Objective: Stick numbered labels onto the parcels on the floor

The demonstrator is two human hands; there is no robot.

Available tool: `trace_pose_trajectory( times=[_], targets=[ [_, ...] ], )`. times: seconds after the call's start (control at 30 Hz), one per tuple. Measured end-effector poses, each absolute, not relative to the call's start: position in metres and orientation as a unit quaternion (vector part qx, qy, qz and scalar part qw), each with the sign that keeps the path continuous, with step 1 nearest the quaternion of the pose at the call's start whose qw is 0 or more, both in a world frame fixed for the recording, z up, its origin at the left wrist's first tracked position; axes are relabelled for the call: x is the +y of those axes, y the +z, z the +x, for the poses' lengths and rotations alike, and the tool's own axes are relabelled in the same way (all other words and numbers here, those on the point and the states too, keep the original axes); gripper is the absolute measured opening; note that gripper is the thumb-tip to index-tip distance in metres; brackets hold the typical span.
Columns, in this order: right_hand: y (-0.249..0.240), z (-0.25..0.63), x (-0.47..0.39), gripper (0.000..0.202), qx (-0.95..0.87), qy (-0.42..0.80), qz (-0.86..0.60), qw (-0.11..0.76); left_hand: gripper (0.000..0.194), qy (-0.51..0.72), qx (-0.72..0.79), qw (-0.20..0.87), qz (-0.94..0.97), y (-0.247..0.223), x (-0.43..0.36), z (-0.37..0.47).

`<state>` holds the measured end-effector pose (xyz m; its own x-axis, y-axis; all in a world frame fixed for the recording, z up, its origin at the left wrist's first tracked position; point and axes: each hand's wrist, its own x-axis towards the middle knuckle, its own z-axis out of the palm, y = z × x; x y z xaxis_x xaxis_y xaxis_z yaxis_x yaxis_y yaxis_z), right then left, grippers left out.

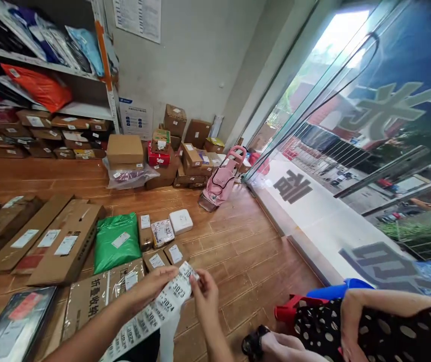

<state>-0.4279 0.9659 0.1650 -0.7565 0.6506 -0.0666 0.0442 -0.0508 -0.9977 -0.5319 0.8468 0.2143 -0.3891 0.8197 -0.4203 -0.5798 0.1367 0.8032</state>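
Wood floor strewn with parcels; both hands pinch a numbered label strip.

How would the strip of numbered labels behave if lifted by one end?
Probably floppy: the label strip already sags and curves between the left hand and right hand. Likely very light, being thin paper. Its lower end trails down out of view, so it may swing or twist.

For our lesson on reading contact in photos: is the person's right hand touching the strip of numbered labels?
Touching. The head view shows the right hand pinching the top end of the label strip between its fingertips, no gap showing; the left hand holds the strip too.
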Motion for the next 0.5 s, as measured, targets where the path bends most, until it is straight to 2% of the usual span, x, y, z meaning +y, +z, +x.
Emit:
trace_pose_trajectory(
  times=[0.07, 0.23, 0.37, 0.5],
  targets=[
    [0.162, -0.472, 1.004, 0.037, -0.666, 0.664, -0.252, 0.228, 0.055, 0.639, 0.511, 0.562, 0.119, 0.205, 0.867, -0.574],
    [0.145, -0.559, 1.082, 0.035, -0.686, 0.662, -0.229, 0.197, 0.062, 0.642, 0.551, 0.525, 0.095, 0.169, 0.925, -0.651],
    [0.114, -0.597, 1.112, 0.034, -0.695, 0.665, -0.228, 0.151, 0.059, 0.643, 0.618, 0.449, 0.056, 0.132, 0.965, -0.680],
    [0.057, -0.613, 1.122, 0.039, -0.683, 0.679, -0.251, 0.099, 0.060, 0.599, 0.719, 0.353, 0.002, 0.081, 0.984, -0.683]
  ],
)
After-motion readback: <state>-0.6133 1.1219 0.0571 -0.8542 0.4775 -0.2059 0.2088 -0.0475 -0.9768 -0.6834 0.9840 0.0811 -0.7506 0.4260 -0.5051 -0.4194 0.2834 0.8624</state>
